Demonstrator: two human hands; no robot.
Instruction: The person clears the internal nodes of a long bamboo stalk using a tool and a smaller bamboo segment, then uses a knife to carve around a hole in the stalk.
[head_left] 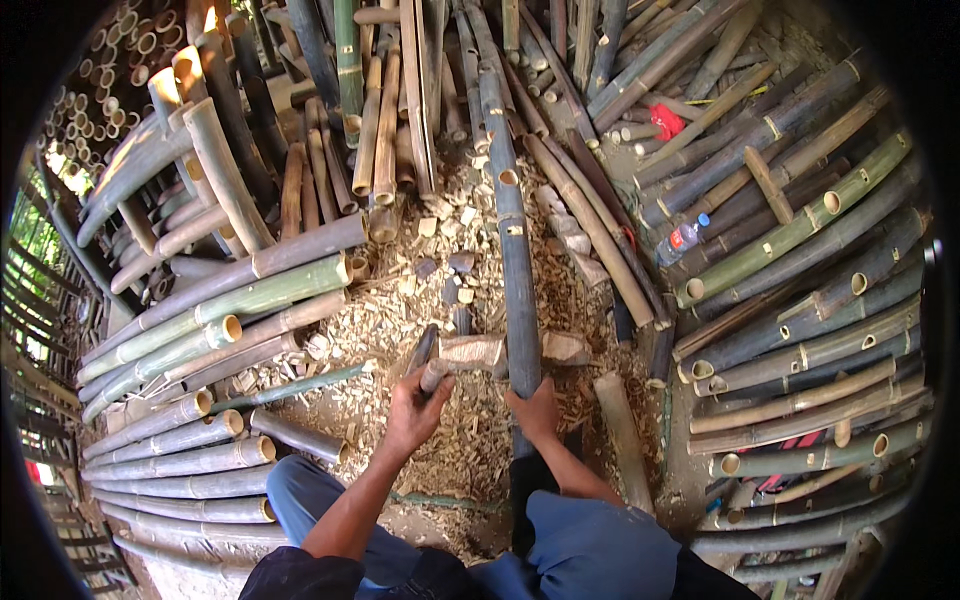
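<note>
At the far left, stacked bamboo poles (190, 440) lie on their sides with the hollow cut ends facing the middle, some greenish, some grey-brown. Above them more poles lean in a loose fan, and short bamboo lengths (375, 130) stand against one another near the top.

The left hand (412, 408) comes up from the lower edge over a blue-trousered knee. Its fingers are wrapped around the handle of a chopping knife (425, 355), whose dark blade points up and away from the person (the edge itself is too small to make out). Just beside the blade lies a pale wooden block (472, 352), sitting on a ground thick with bamboo chips (400, 310).

The right hand (535, 410) is closed round a long dark bamboo pole (512, 230), gripping it near its lower end. The pole runs from between the knees up past the block, touching or just beside it, to the top of the view, with cut holes showing along its length.

Further right, a plastic bottle (682, 238) with a blue cap rests among more poles, and a large stack of green and brown bamboo (800, 330) fills the right side.
</note>
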